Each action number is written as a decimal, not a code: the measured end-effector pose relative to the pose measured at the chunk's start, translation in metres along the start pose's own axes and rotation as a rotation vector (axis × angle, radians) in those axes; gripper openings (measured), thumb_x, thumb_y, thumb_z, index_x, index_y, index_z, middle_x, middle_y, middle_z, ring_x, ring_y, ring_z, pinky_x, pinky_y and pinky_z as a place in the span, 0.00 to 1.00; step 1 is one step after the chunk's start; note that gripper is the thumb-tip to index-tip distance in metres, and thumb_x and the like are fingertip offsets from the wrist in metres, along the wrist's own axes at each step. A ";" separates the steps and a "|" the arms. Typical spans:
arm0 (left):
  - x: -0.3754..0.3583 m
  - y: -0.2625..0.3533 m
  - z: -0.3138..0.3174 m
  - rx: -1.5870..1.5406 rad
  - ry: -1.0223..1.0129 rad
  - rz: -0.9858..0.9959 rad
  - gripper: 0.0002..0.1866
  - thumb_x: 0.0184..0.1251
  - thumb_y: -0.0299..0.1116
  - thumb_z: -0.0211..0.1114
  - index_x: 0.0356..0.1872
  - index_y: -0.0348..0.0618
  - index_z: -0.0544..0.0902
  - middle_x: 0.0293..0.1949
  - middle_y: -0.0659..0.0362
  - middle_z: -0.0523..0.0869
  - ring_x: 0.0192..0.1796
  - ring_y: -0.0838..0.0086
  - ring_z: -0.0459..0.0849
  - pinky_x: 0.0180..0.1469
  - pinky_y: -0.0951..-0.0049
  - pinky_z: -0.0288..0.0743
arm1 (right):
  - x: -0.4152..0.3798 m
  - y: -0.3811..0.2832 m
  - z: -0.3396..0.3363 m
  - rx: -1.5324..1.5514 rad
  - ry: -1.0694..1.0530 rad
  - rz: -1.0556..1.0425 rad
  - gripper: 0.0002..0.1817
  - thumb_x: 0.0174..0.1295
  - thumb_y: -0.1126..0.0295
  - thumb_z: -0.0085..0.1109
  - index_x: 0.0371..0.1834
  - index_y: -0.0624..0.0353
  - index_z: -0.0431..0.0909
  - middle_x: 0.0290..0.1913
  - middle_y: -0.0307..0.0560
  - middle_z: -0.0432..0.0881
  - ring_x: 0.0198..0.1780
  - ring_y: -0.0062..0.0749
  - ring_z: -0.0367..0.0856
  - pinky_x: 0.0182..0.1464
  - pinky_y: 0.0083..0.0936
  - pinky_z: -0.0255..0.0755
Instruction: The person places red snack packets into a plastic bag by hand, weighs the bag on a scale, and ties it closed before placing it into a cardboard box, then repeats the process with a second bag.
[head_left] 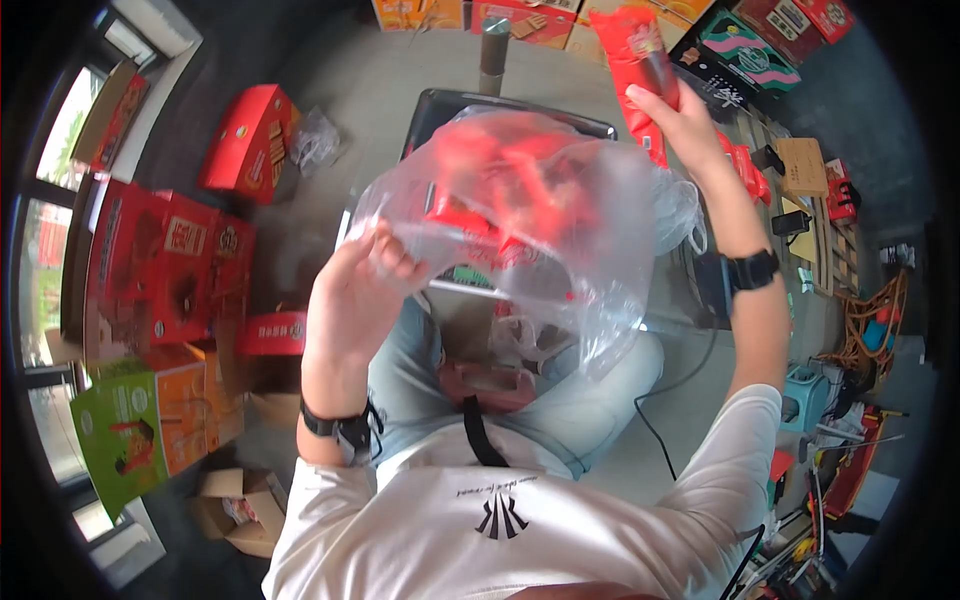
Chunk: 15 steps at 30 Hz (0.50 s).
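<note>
**Long, glossy red plastic packet (638,65) raised**

I have it grasped in the fingers of my right hand (686,122), beside a translucent plastic bag (622,200) of red packets (530,170); my left hand's (362,275) fingers clutch the bag's edge.

You wear a white short-sleeved T-shirt (590,535) printed with a black fan of stripes (502,518) and small lettering (482,487); light blue jeans (622,378); a black strap (480,430) at your waist; a black band (350,434) on your left wrist and another band (752,269) on your right.
</note>
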<state>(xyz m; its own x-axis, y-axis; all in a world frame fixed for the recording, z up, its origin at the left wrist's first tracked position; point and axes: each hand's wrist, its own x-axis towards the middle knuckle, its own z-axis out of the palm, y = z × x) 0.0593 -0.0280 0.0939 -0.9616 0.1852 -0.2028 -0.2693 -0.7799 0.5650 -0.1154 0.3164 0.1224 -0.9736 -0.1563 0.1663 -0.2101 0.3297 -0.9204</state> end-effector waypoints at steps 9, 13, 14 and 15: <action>-0.020 0.018 -0.001 0.078 -0.043 0.158 0.07 0.66 0.30 0.53 0.39 0.37 0.75 0.34 0.62 0.76 0.35 0.78 0.74 0.44 0.74 0.67 | -0.133 -0.102 0.104 -0.236 -0.840 -0.052 0.35 0.47 0.57 0.69 0.55 0.69 0.70 0.51 0.52 0.75 0.54 0.30 0.74 0.57 0.26 0.68; -0.019 0.021 -0.009 0.181 -0.066 0.144 0.07 0.66 0.30 0.54 0.38 0.37 0.76 0.33 0.63 0.76 0.33 0.82 0.72 0.40 0.79 0.67 | -0.126 -0.062 0.107 -0.269 -0.579 -0.005 0.33 0.48 0.55 0.68 0.54 0.65 0.72 0.44 0.52 0.79 0.48 0.34 0.78 0.53 0.28 0.70; -0.018 0.022 -0.009 0.221 -0.075 0.144 0.07 0.66 0.30 0.54 0.38 0.37 0.76 0.32 0.64 0.76 0.33 0.82 0.72 0.39 0.80 0.67 | -0.116 -0.054 0.102 -0.166 -0.590 0.150 0.33 0.48 0.55 0.68 0.55 0.64 0.72 0.45 0.53 0.80 0.48 0.36 0.78 0.53 0.30 0.70; -0.017 0.024 -0.003 0.249 -0.020 0.145 0.07 0.66 0.33 0.54 0.37 0.41 0.76 0.31 0.64 0.74 0.31 0.80 0.70 0.38 0.77 0.63 | -0.108 -0.048 0.099 -0.266 -0.483 0.077 0.33 0.48 0.55 0.68 0.55 0.63 0.72 0.46 0.55 0.80 0.49 0.39 0.79 0.54 0.31 0.70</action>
<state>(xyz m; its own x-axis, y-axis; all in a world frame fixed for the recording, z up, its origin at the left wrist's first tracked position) 0.0693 -0.0517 0.1090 -0.9911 0.0964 -0.0915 -0.1319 -0.6287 0.7664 0.0083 0.2252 0.1141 -0.8487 -0.5109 -0.1366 -0.2164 0.5712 -0.7918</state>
